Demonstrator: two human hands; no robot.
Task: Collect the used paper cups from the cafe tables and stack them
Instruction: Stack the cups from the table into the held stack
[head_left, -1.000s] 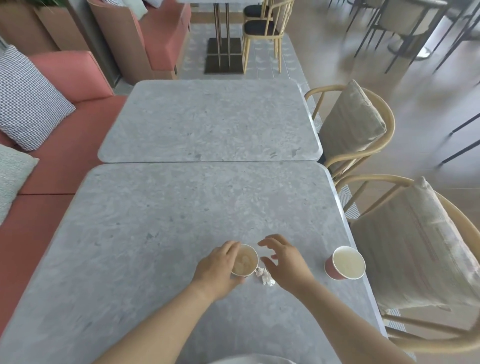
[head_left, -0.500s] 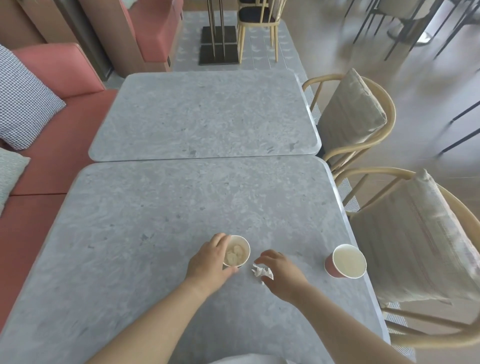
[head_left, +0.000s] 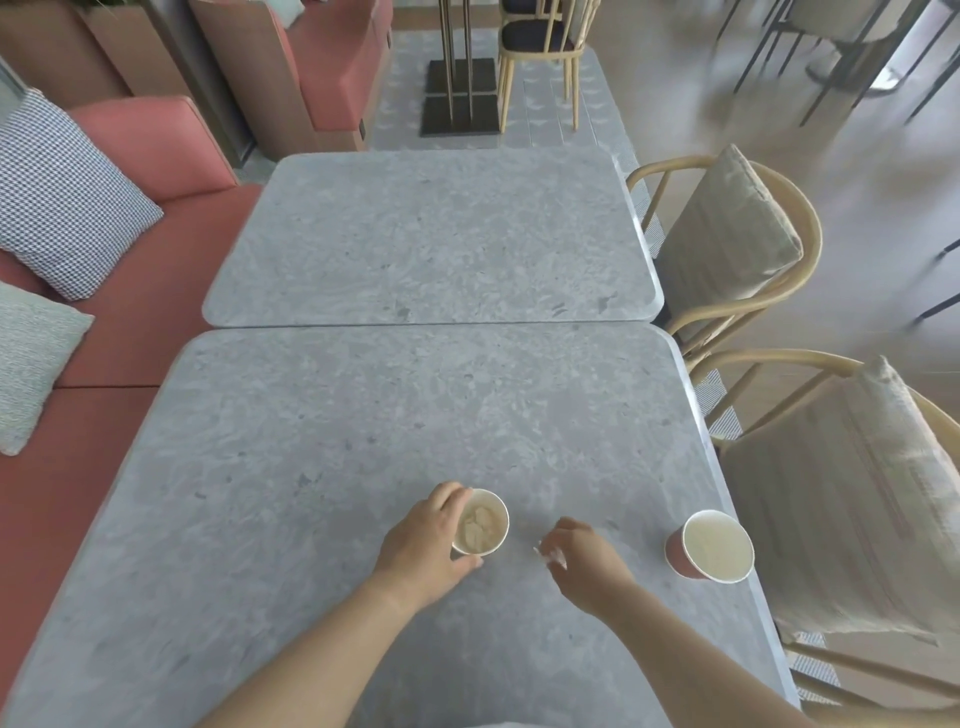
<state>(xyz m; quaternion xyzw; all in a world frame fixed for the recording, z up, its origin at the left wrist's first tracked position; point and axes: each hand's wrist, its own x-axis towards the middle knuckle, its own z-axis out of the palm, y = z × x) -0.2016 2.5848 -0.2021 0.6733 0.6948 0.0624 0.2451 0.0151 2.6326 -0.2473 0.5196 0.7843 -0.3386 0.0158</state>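
Left hand (head_left: 423, 551) wrapped round a round white paper cup (head_left: 480, 522) on the speckled grey stone table (head_left: 322, 467); right hand (head_left: 584, 556) pinching what looks like crumpled paper (head_left: 549, 555). Second cup, red-walled (head_left: 709, 545), upright near the right edge. Beyond, two cushioned wooden chairs (head_left: 727, 244).

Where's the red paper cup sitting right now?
The red paper cup stands upright near the right edge of the near table, right of the right hand and untouched, beside the cushioned chair.
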